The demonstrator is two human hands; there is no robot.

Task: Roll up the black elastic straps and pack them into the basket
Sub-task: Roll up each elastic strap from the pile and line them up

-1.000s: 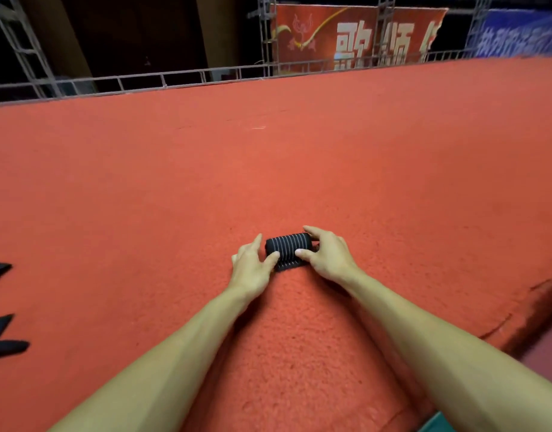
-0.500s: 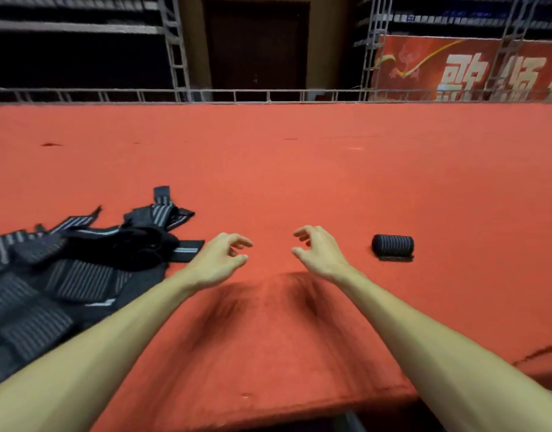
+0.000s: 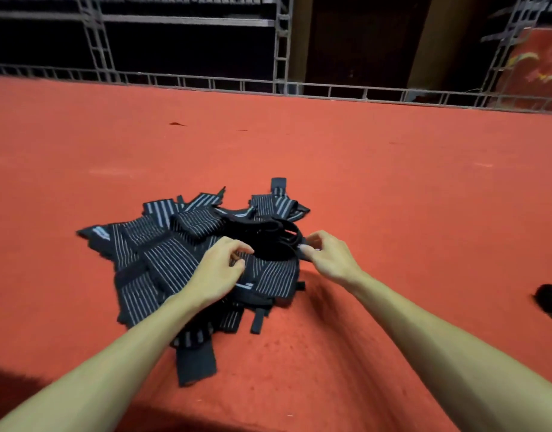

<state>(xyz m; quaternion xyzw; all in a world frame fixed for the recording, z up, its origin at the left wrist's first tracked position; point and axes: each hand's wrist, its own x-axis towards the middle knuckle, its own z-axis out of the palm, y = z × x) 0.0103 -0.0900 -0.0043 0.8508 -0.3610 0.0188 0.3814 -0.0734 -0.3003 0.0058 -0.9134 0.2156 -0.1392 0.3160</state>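
Note:
A loose pile of black elastic straps point(image 3: 174, 260) with thin white stripes lies on the red carpet point(image 3: 393, 198) at centre left. My left hand point(image 3: 218, 272) hovers over the pile's right part with curled fingers; whether thumb and forefinger grip a strap is unclear. My right hand point(image 3: 327, 257) pinches the edge of a plain black looped strap point(image 3: 274, 241) on top of the pile. One rolled-up strap point(image 3: 549, 302) lies alone on the carpet at the far right edge. No basket is in view.
The red carpet stretches far ahead to a low metal railing point(image 3: 299, 88) with truss posts. A red banner point(image 3: 539, 67) hangs at the back right. A dark shadow covers the near left corner.
My view swung left from the rolled strap, which I let go, to the pile. Both hands moved onto the pile; the right one took hold of a black strap.

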